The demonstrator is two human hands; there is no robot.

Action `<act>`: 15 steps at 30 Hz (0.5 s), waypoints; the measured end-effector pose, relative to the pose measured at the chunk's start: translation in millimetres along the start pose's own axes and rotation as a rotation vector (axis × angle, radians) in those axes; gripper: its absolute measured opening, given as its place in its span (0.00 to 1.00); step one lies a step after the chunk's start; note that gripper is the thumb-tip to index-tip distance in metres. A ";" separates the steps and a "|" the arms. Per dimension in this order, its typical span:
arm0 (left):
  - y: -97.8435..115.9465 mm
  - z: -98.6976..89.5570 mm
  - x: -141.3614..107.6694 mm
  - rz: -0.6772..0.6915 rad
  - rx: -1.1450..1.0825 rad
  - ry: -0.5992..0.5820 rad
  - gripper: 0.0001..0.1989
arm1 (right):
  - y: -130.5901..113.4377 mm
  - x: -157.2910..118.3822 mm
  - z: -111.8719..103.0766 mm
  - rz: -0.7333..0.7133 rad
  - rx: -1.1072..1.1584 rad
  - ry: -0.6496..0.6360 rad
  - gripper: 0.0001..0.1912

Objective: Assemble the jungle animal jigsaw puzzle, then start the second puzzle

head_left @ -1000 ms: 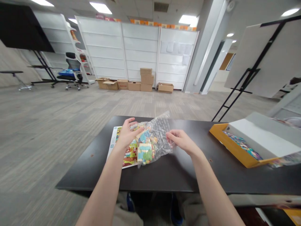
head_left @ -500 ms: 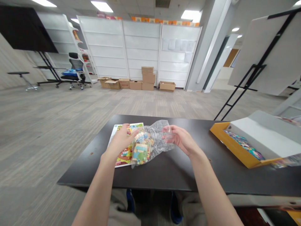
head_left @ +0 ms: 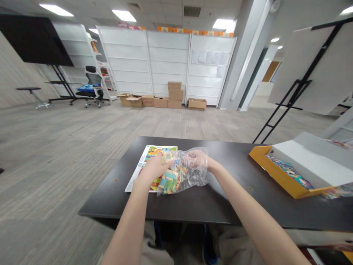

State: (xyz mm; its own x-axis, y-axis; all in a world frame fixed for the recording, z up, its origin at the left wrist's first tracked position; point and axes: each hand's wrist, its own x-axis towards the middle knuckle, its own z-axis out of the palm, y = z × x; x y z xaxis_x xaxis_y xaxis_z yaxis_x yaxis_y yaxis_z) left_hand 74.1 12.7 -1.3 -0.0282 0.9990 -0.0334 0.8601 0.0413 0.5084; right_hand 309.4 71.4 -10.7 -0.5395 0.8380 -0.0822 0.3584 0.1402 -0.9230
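A clear plastic bag (head_left: 197,176) with colourful jigsaw puzzle pieces (head_left: 169,180) inside lies on the dark table, partly over a printed picture sheet (head_left: 135,180). My left hand (head_left: 154,169) grips the bag's left side, its thumb across the plastic over the pieces. My right hand (head_left: 195,159) is inside the bag from its right end, seen through the crinkled plastic. Its fingers are curled near the pieces; what they hold, if anything, is hidden.
An open yellow and white box (head_left: 289,184) holding other puzzle pieces (head_left: 289,171) stands at the table's right. The black table's (head_left: 187,209) front edge lies just above my legs. Cardboard boxes (head_left: 175,95), an office chair (head_left: 92,86) and a whiteboard (head_left: 311,70) stand beyond.
My right hand has moved left, deeper into the bag, and the plastic now bunches around its wrist. My left hand stays at the bag's left side. The view has shifted slightly.
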 end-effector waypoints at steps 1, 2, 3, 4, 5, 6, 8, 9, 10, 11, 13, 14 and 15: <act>2.6 1.4 -0.3 0.009 0.000 0.008 0.35 | 0.2 2.8 1.5 -0.025 -0.042 0.023 0.21; 5.1 2.8 -0.6 0.024 -0.003 0.015 0.34 | 0.7 4.3 3.1 -0.045 -0.078 0.042 0.22; 7.3 4.0 -1.0 0.044 -0.010 0.020 0.33 | 1.8 4.9 4.6 -0.058 -0.111 0.055 0.23; 9.2 4.8 -1.2 0.064 -0.016 0.022 0.31 | 3.2 4.9 5.8 -0.066 -0.134 0.061 0.23; 10.5 5.2 -1.2 0.083 -0.024 0.024 0.30 | 4.8 4.4 6.7 -0.071 -0.140 0.056 0.22; 11.4 5.1 -1.1 0.096 -0.032 0.023 0.29 | 6.6 3.6 7.0 -0.071 -0.129 0.046 0.22; 12.0 4.0 -0.1 0.104 -0.048 0.017 0.27 | 9.4 1.9 6.5 -0.062 -0.072 0.043 0.21; 11.9 3.3 0.4 0.096 -0.049 0.016 0.27 | 10.3 1.1 5.7 -0.055 -0.041 0.050 0.21; 11.8 2.8 1.0 0.085 -0.041 0.016 0.27 | 10.7 0.3 4.8 -0.047 -0.013 0.059 0.21; 11.8 2.6 1.4 0.068 -0.025 0.017 0.27 | 10.8 -0.5 3.8 -0.038 0.013 0.069 0.21; 12.6 3.2 1.8 0.030 0.021 0.025 0.28 | 10.1 -2.2 1.9 -0.017 0.079 0.079 0.20; 13.2 4.0 1.8 0.014 0.039 0.027 0.29 | 9.8 -3.2 0.9 -0.005 0.121 0.078 0.19; 13.9 5.1 1.7 0.003 0.052 0.028 0.31 | 9.5 -4.3 -0.1 0.003 0.161 0.082 0.19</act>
State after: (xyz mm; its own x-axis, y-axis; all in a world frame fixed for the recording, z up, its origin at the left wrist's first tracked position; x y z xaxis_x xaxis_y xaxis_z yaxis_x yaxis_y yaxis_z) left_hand 88.6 14.9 1.3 -0.0394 0.9992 -0.0074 0.8855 0.0384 0.4630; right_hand 315.2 69.2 -19.1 -0.4719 0.8796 -0.0604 0.2302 0.0568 -0.9715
